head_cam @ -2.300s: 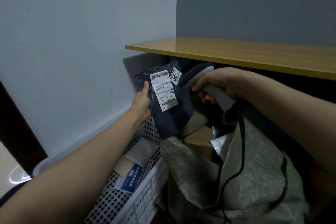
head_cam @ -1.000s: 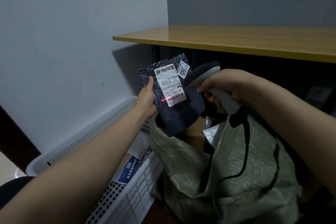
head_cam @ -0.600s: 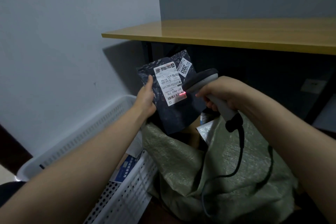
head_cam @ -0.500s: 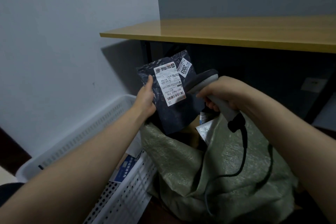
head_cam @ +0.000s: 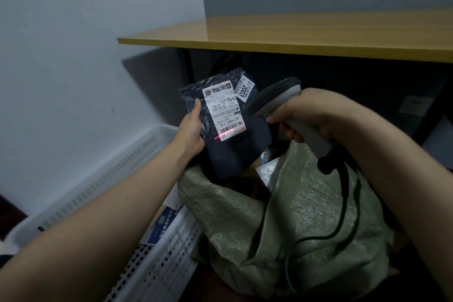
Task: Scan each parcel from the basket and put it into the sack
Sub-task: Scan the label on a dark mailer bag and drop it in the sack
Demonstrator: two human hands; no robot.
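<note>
Under the front edge of the wooden worktop (head_cam: 294,34), the left hand (head_cam: 192,130) pinches the dark parcel (head_cam: 236,154) by its left side, just above the mouth of the green sack (head_cam: 306,218), which holds a white packet (head_cam: 269,172). The right hand (head_cam: 312,114) grips the scanner (head_cam: 275,99); its black cable (head_cam: 345,186) crosses the sack. The white basket (head_cam: 157,274) holds a blue-printed parcel (head_cam: 164,223).

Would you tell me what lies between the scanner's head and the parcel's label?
In the head view, the stretch from scanner to label on the dark parcel is bare; only a red scan line crosses the label's bottom.
</note>
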